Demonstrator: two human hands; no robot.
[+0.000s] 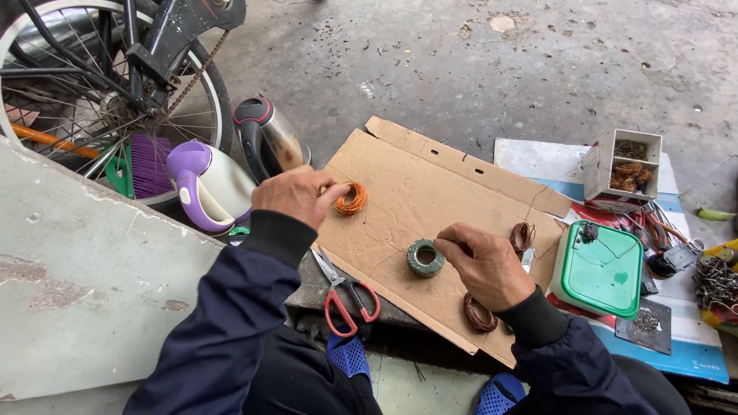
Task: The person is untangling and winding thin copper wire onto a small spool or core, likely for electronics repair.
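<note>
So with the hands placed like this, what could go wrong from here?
The thin wire running from the bright orange copper wire coil in the left hand could snag or kink before reaching the right hand. The open red-handled scissors lie close by the left sleeve and might get knocked.

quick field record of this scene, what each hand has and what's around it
left hand: pinches a bright copper wire coil
right hand: fingertips at a green tape roll
surface: flattened cardboard on concrete floor
near right hand: two darker wire coils
scissors: red-handled scissors, lying by the cardboard's near edge
right side: green-lidded box
left side: two kettles, bicycle wheel
</note>
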